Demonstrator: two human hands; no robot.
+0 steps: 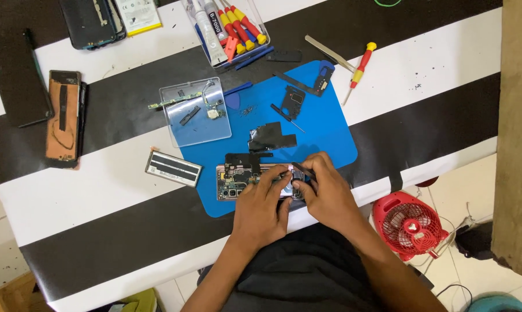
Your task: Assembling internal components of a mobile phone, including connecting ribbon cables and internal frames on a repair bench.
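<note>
1. Both hands are on an opened pink-framed phone with its back off and the boards showing (pixel 246 182). It lies flat at the near edge of a blue rubber work mat (pixel 330 136), which sits on a black-and-white striped surface (pixel 70 196).
2. The left hand (pixel 262 209) is curled over the middle of the phone, fingers bent down and pinching a thin tool against the insides. I can't make out what kind of tool it is.
3. The right hand (pixel 324 188) is closed over the right end of the phone, fingertips pressing on it and gripping a small dark piece at the top edge. It's too small to tell what the piece is.
4. Just left of the mat lies a flat grey rectangular battery (pixel 173 168), near the phone but not touching it.
5. Above the phone on the mat are loose black shield pieces (pixel 271 137) and a clear plastic tray with small parts in it (pixel 194 112).
6. At the far side there's a clear box of red-and-yellow screwdrivers and a glue tube (pixel 226 29), and one more red-and-yellow screwdriver (pixel 359 72) lying off to the right beside metal tweezers (pixel 329 53).
7. Far left, another opened phone with a copper-coloured inside (pixel 63 118) lies well apart from the hands.
8. A red fan (pixel 410 225) sits on the floor to the right.
</note>
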